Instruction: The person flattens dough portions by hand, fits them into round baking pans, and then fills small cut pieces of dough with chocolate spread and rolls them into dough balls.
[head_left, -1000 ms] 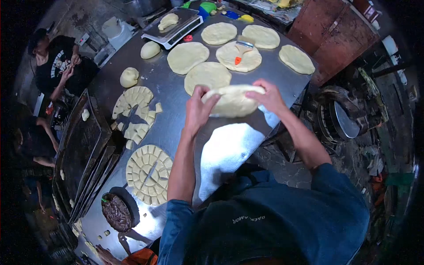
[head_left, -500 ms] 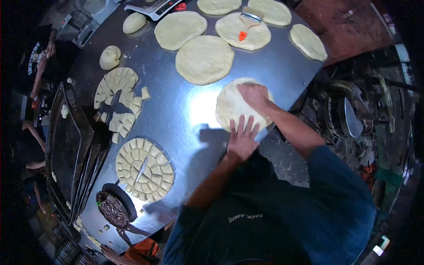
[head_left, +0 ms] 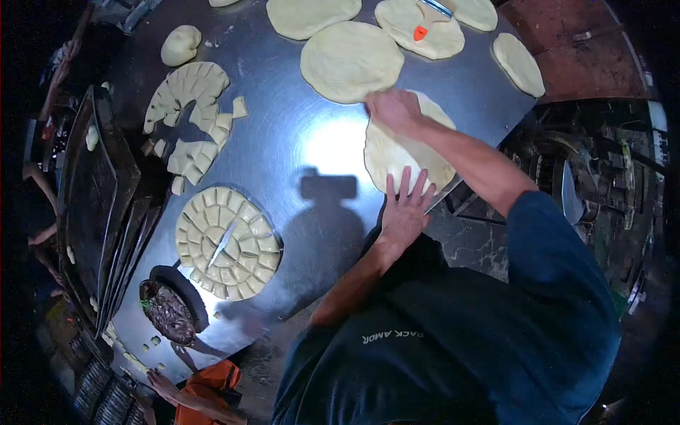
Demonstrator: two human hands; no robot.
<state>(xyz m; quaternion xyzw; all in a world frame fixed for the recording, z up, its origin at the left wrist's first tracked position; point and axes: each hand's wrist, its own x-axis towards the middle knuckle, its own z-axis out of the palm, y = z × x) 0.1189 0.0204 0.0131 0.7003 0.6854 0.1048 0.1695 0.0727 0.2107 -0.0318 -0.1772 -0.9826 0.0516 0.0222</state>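
A flattened round of dough (head_left: 421, 145) lies near the front edge of the metal table. On its near edge rests my left hand (head_left: 406, 212), flat with the fingers spread. Across it reaches my right arm, and my right hand (head_left: 395, 112) is closed at the dough's far left edge, with the fingertips hidden from view. Just beyond that hand is another flat dough round (head_left: 352, 62). Farther off, a wide brush (head_left: 430, 18) with an orange-tipped handle lies on a third round (head_left: 404, 35).
To the left sit a dough round cut into pieces (head_left: 258, 248), a partly separated cut round (head_left: 195, 81) and a dough ball (head_left: 181, 45). A bowl of dark filling (head_left: 168, 312) stands nearby. Dark trays (head_left: 99, 212) lean at the table's left. Another person's hand (head_left: 164, 386) touches small dough bits.
My right hand has moved from the top of the dough to its far left edge. The dough's outline has stretched that way. My left hand stays on the near edge.
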